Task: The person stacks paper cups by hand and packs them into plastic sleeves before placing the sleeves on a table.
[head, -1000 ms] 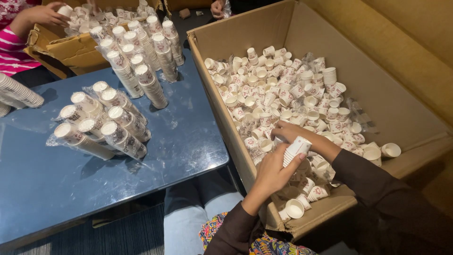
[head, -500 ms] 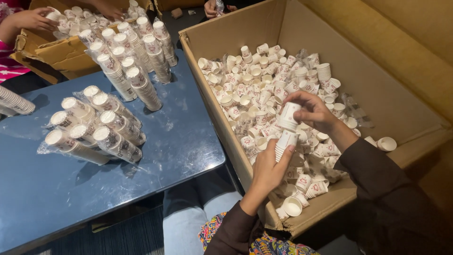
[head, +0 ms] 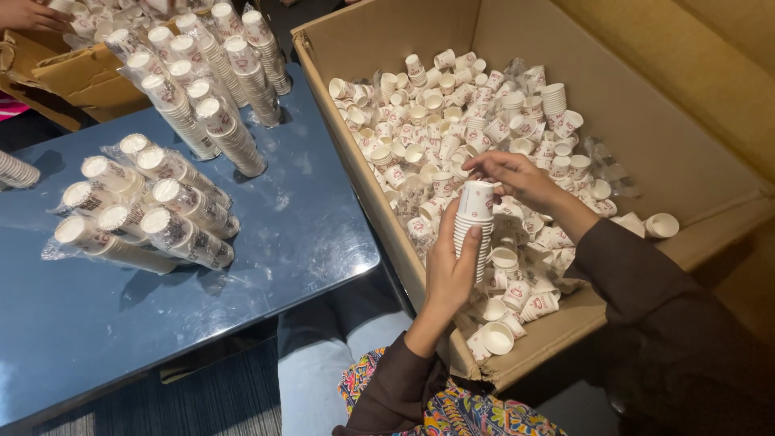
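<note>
While left hand (head: 448, 274) wraps around stack of white paper cups (head: 472, 230), stack stands upright over big cardboard box (head: 670, 153). Right hand (head: 517, 178) pinches rim of top cup, fingers closed on it. Loose cups (head: 452, 121) fill box below. Wrapped cup bundles (head: 145, 210) lie on shiny blue table (head: 307, 234), left of box. Another person's hand (head: 32, 14) at far corner.
</note>
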